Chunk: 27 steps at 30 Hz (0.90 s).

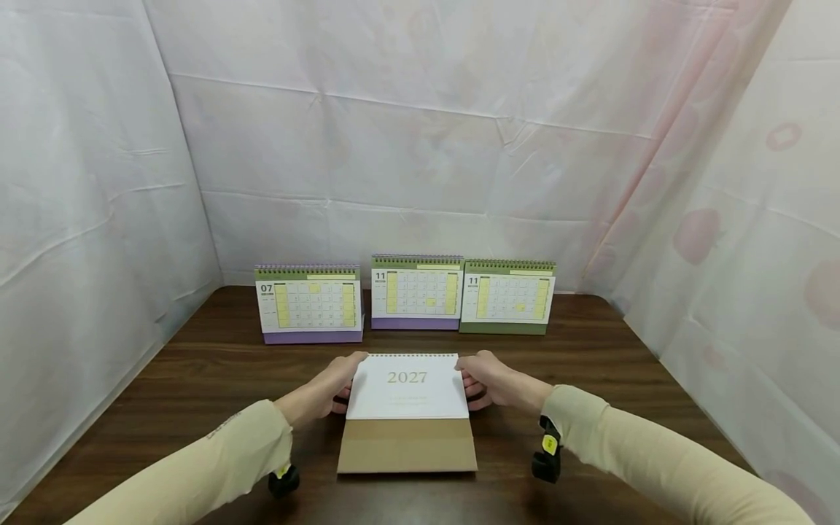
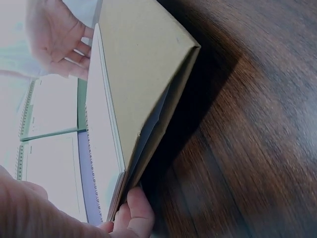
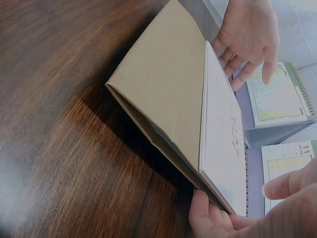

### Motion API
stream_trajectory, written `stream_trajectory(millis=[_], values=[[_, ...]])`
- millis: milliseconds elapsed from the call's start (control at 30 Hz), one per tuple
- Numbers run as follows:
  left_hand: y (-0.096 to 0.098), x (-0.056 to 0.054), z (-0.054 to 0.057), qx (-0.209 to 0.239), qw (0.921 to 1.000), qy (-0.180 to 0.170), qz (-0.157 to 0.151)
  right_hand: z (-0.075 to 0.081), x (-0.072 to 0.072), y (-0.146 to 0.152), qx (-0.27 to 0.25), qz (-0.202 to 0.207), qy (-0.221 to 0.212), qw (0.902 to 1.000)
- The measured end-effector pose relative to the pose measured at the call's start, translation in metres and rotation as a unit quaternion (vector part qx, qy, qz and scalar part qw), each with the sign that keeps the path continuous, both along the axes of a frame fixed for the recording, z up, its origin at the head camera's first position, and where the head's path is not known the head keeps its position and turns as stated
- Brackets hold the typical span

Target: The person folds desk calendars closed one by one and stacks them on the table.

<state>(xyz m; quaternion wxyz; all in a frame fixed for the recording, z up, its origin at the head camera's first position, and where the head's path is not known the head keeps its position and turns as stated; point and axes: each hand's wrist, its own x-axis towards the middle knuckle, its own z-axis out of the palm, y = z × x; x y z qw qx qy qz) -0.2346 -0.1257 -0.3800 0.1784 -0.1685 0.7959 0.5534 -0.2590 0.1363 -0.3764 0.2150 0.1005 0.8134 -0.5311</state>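
Observation:
A desk calendar (image 1: 405,394) with a white 2027 cover, a spiral along its far edge and a brown cardboard base (image 1: 407,446) is between the two hands, tilted. My left hand (image 1: 326,386) holds its left side near the spiral, with the thumb by the upper corner and fingers at the back. At the opposite side my right hand (image 1: 495,380) holds the right edge in the same way, fingers curled behind. A dark gap shows between the folded panels of the base in the right wrist view; the fingertips behind are partly hidden.
Three calendars stand in a row at the back: a purple-based one (image 1: 312,302) at left, another purple-based one (image 1: 416,292) in the middle and a green-based one (image 1: 507,295) at right. Pale curtains (image 1: 420,146) enclose the dark wooden table (image 1: 197,357).

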Motion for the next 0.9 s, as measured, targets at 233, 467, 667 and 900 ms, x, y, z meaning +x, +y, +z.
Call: stream_trajectory(millis=[233, 467, 667, 900], values=[[-0.006, 0.000, -0.002, -0.006, 0.9999, 0.003, -0.008, 0.001, -0.002, -0.005, 0.003, 0.005, -0.001, 1.0000], [-0.010, 0.001, -0.001, -0.010, 0.9999, 0.003, -0.008, 0.001, -0.002, -0.009, -0.001, 0.010, -0.002, 0.9999], [-0.014, 0.006, 0.000, -0.007, 0.9999, 0.004, -0.012, -0.001, -0.001, -0.013, -0.001, 0.009, -0.006, 0.9999], [-0.021, 0.005, 0.000, -0.020, 0.9998, -0.004, -0.008, 0.000, 0.003, -0.022, -0.016, 0.017, -0.002, 0.9997]])
